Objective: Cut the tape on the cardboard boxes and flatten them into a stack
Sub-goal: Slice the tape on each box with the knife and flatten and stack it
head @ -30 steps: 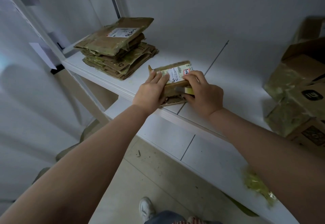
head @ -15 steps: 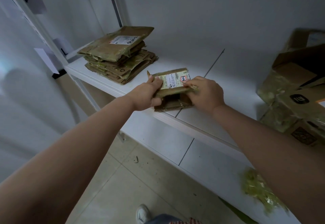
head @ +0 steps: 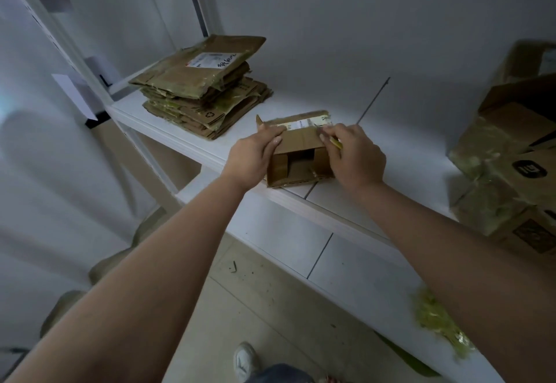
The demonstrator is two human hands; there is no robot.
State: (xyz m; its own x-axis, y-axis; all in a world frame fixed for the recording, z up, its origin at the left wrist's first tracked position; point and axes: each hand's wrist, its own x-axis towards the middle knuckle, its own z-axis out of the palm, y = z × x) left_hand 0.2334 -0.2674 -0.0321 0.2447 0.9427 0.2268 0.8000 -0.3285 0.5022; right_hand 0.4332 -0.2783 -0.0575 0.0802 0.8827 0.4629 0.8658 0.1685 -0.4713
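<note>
On a white shelf against a plain grey wall, a small box sits at the front edge, its near end open. To its left lies a stack of flattened boxes; at far right, uncut boxes. Left hand grips the box's top left corner. Right hand pinches a yellowish cutter against the top right. Judging from this, the blade could slip toward the left fingers, or the box could slide off the edge. Tape scraps litter a lower shelf.
</note>
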